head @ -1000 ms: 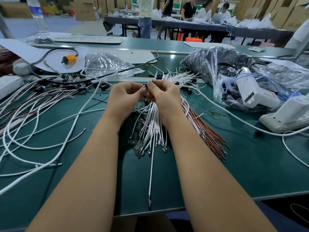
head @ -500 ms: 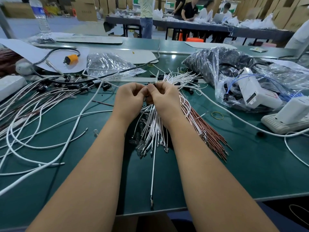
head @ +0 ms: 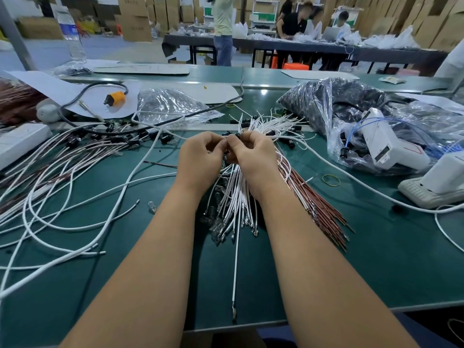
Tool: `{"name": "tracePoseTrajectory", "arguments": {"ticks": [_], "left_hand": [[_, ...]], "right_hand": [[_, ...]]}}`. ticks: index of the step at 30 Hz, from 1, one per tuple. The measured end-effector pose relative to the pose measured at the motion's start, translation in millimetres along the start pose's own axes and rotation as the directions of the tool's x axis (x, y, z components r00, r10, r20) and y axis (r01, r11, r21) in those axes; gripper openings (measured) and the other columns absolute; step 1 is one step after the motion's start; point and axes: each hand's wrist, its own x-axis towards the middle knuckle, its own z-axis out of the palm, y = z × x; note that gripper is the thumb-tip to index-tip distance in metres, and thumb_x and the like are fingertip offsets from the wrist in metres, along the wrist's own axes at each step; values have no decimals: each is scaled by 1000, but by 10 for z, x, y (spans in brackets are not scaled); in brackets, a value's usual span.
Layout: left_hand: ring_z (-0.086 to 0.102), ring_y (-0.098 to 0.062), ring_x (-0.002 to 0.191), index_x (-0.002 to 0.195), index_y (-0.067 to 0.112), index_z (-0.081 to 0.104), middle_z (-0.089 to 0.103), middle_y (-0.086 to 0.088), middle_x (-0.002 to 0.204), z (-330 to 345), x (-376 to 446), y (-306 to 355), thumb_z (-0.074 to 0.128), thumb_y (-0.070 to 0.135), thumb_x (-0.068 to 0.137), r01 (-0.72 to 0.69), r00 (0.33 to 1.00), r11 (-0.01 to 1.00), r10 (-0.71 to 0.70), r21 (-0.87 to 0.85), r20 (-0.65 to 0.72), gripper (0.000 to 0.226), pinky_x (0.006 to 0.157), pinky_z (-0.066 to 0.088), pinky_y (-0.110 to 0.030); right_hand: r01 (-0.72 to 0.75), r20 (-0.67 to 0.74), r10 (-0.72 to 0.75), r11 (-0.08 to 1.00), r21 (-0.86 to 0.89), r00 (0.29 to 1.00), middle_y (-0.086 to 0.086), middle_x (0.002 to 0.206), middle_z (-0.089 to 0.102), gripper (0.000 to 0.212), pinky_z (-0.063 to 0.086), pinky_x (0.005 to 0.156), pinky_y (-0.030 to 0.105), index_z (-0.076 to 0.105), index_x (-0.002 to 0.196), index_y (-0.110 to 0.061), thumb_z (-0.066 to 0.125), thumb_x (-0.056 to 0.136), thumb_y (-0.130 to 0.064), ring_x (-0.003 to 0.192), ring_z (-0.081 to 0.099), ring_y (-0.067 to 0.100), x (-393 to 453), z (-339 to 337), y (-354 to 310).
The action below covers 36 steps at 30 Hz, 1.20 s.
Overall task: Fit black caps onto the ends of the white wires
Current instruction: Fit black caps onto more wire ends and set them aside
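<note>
Over the middle of the green worktop (head: 376, 259), the left hand (head: 200, 162) and right hand (head: 253, 156) pinch a small black plastic cap (head: 229, 138) together to push it onto a thin white wire (head: 234, 259).

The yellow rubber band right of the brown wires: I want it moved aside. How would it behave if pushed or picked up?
The yellow rubber band lies flat as a thin loop on the green table, so it looks light and floppy. Pushed, it would probably slide or deform rather than roll. Being so thin, it may be fiddly to pinch.

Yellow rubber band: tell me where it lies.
The yellow rubber band lies flat on the green table, right of the brown wires, near the white device.
</note>
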Motion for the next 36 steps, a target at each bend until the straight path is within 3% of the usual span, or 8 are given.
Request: {"name": "tracePoseTrajectory", "arguments": {"ticks": [5, 10, 22, 28, 36], "left_hand": [[66, -12, 73, 91, 8, 72, 70, 0, 77, -2, -12, 3, 64, 12, 90, 8, 1000, 999, -8, -37, 2, 9, 70, 51, -19], [62, 0, 71, 88, 13, 73, 69, 5, 77, -29, -19, 9, 67, 10, 86, -11, 1000, 998, 11, -62, -1, 6, 69, 46, -8], [66, -14, 77, 84, 19, 69, 69, 6, 77, -37, -6, -14, 69, 14, 87, -20, 1000, 997, 21, -77, 9, 5, 73, 53, -26], [61, -2, 72, 84, 20, 68, 67, 10, 77, -36, 16, -55, 69, 14, 87, -22, 1000, 995, 23, -100, 7, 7, 68, 47, -11], [57, 9, 66, 84, 20, 67, 64, 13, 75, -35, 28, -71, 67, 13, 88, -5, 1000, 996, 6, -93, 13, 8, 67, 44, -7]], "right_hand": [[-1, -7, 1, 1000, -16, 1000, 1, 67, 62, 18, 54, 55, 20, 58, 76, -14, 63, 91, -6, 47, 57, 2, -4, -1, 1], [-9, -38, 11, 999, 48, 999, 3, 73, 62, 10, 52, 55, 17, 60, 82, -12, 64, 91, -9, 48, 57, 1, -9, -43, -27], [33, -66, -31, 999, 26, 997, 1, 68, 61, 15, 51, 53, 16, 60, 79, -15, 66, 89, -7, 48, 57, 0, -18, -32, -41], [68, -88, -64, 997, 43, 994, 0, 65, 62, 13, 54, 58, 21, 61, 79, -14, 68, 88, -7, 51, 58, 4, -20, -50, -55], [95, -92, -91, 994, 44, 992, 7, 71, 65, 4, 54, 59, 22, 64, 87, -6, 68, 87, -5, 54, 61, 8, 1, -63, -59]]}}
